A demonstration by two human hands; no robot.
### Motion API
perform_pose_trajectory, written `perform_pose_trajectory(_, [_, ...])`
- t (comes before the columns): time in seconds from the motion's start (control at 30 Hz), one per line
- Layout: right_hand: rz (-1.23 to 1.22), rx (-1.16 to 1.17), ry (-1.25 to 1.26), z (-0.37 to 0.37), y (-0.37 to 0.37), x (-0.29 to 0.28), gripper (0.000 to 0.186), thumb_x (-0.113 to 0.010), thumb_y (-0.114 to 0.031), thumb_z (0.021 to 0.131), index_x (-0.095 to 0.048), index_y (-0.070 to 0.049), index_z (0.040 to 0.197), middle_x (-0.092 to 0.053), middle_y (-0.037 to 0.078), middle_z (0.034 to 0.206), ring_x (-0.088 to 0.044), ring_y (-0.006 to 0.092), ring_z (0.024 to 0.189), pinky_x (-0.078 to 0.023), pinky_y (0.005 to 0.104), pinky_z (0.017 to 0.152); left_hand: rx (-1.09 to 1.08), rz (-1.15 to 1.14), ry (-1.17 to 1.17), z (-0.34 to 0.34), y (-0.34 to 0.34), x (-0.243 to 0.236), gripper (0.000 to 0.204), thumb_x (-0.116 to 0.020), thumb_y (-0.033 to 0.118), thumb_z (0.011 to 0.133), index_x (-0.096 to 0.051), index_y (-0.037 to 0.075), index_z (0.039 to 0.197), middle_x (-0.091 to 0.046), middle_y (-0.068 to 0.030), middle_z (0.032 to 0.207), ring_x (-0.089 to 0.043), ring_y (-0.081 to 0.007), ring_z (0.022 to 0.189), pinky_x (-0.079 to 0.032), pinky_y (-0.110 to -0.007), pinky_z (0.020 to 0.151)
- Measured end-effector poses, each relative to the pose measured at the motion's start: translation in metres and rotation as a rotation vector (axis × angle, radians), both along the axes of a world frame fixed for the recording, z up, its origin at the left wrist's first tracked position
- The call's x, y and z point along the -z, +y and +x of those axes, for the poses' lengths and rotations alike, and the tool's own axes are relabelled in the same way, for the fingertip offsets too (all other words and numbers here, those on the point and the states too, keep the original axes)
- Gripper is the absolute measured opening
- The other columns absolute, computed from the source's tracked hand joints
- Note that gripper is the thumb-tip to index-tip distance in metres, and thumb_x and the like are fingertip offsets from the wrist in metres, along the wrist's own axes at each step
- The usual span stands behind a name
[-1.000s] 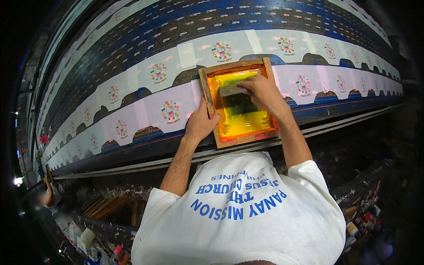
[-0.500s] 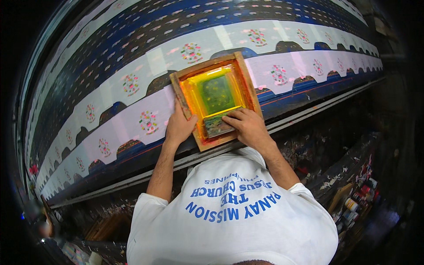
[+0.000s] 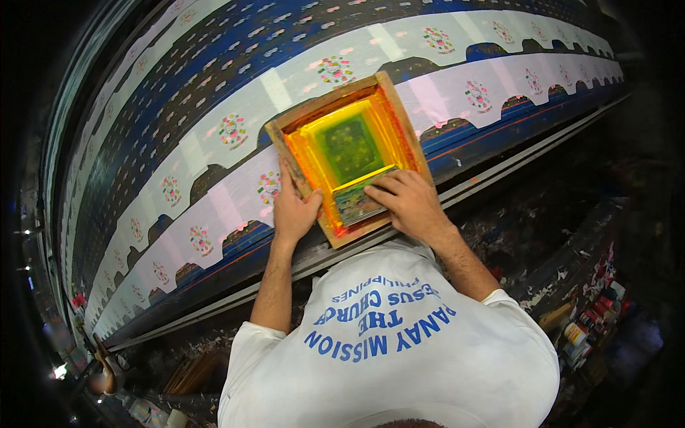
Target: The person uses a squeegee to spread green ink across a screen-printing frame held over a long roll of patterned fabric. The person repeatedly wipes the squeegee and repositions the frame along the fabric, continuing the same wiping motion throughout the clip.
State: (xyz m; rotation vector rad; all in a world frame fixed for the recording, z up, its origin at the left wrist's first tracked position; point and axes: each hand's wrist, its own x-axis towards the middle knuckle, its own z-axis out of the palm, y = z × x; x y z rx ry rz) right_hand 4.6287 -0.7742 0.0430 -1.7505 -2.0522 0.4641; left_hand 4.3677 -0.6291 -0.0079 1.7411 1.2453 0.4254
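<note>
A wooden screen frame (image 3: 404, 125) with yellow and orange ink around a green stencil area lies tilted on the front strip of printed pink-white pieces (image 3: 464, 100). My left hand (image 3: 294, 207) grips the frame's left side, fingers along the outside and thumb near the lower corner. My right hand (image 3: 407, 203) holds a flat squeegee (image 3: 353, 203) at the near end inside the frame, its fingers curled over the tool's top. A band of yellow ink runs along the squeegee's far edge.
The long dark-blue printing table (image 3: 207, 71) carries further rows of printed pieces. A metal rail (image 3: 514, 160) runs along its near edge. Containers (image 3: 585, 324) crowd a lower area at right. Another person's arm (image 3: 108, 374) shows at far lower left.
My right hand and the squeegee have come down from the screen's upper part to its near end. The frame now sits more tilted, with my left hand still on it. The view has shifted.
</note>
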Motion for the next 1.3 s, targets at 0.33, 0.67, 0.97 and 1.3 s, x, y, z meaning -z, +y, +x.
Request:
perform_pose_trajectory(0.33, [-0.064, -0.007, -0.007, 0.092, -0.019, 0.01, 0.067, -0.087, -0.006, 0.077, -0.074, -0.012, 0.142, -0.072, 0.009, 0.137, -0.065, 0.0315, 0.131, -0.052, 0.0474, 0.113, 0.001, -0.036, -0.082, 0.09, -0.013, 0.03, 0.107, -0.078, 0.012, 0.096, -0.01, -0.011, 0.175, -0.084, -0.0207, 0.113, -0.083, -0.0249, 0.088, -0.066, -0.036, 0.081])
perform_pose_trajectory(0.67, [-0.103, -0.13, 0.091, 0.107, -0.014, -0.014, 0.06, -0.078, 0.001, 0.076, -0.076, -0.01, 0.135, -0.071, 0.01, 0.13, -0.066, 0.0333, 0.123, -0.054, 0.0477, 0.104, -0.041, -0.136, 0.012, 0.084, -0.015, 0.018, 0.109, -0.081, 0.02, 0.092, -0.017, -0.005, 0.177, -0.081, -0.0269, 0.121, -0.083, -0.0312, 0.099, -0.066, -0.042, 0.089])
perform_pose_trajectory(0.97, [0.019, -0.067, 0.005, 0.095, 0.008, 0.013, 0.053, -0.074, 0.007, 0.08, -0.08, -0.007, 0.13, -0.075, 0.014, 0.125, -0.068, 0.0368, 0.12, -0.055, 0.0498, 0.105, -0.012, -0.059, 0.087, 0.084, -0.011, 0.028, 0.12, -0.081, 0.03, 0.086, -0.01, 0.004, 0.181, -0.07, -0.0177, 0.07, -0.072, -0.0314, 0.063, -0.055, -0.044, 0.06])
perform_pose_trajectory(1.3, [-0.062, -0.148, 0.016, 0.12, 0.12, -0.018, 0.037, -0.074, 0.002, 0.09, -0.083, -0.007, 0.124, -0.079, 0.016, 0.117, -0.071, 0.0401, 0.114, -0.057, 0.0497, 0.1, -0.004, -0.064, 0.106, 0.087, -0.016, 0.018, 0.12, -0.076, 0.034, 0.086, -0.007, 0.002, 0.18, -0.072, -0.0233, 0.074, -0.074, -0.0406, 0.068, -0.058, -0.048, 0.065])
